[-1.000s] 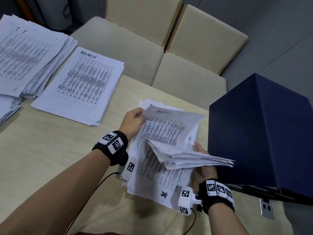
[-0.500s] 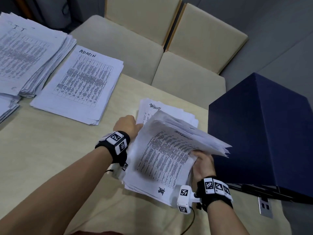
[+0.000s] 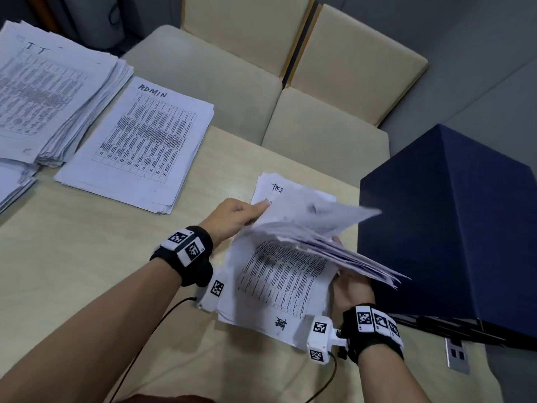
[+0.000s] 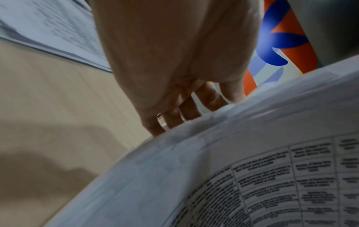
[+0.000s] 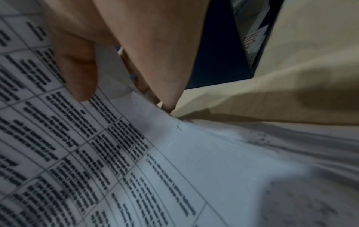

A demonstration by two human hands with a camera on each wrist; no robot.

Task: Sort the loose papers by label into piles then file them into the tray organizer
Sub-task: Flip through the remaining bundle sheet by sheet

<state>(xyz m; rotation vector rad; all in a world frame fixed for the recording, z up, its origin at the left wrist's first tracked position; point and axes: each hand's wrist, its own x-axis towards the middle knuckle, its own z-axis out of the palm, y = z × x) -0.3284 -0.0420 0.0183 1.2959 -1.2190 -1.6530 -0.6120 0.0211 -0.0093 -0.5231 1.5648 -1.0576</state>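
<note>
A pile of loose printed papers (image 3: pixel 279 286) lies on the wooden table (image 3: pixel 87 271) in front of me. Its upper sheets (image 3: pixel 319 225) are lifted and fanned, blurred at the far end. My left hand (image 3: pixel 250 213) pinches their far left edge, index finger on top; in the left wrist view its fingers (image 4: pixel 174 116) reach behind the paper edge (image 4: pixel 213 153). My right hand (image 3: pixel 348 283) grips the sheaf's right side, thumb (image 5: pixel 77 73) on a printed sheet (image 5: pixel 116 153). The dark blue tray organizer (image 3: pixel 453 228) stands right beside it.
A pile labelled ADMIN (image 3: pixel 139 146) and a thicker one labelled IT (image 3: pixel 49 91) lie at the back left, with another stack (image 3: pixel 11 184) at the left edge. Two beige chairs (image 3: pixel 319 97) stand behind the table. A socket plate (image 3: pixel 457 354) sits near my right wrist.
The lifted sheaf has fanned open and swung toward the organizer. My left hand moved from the pile's left side to the far edge of the sheets.
</note>
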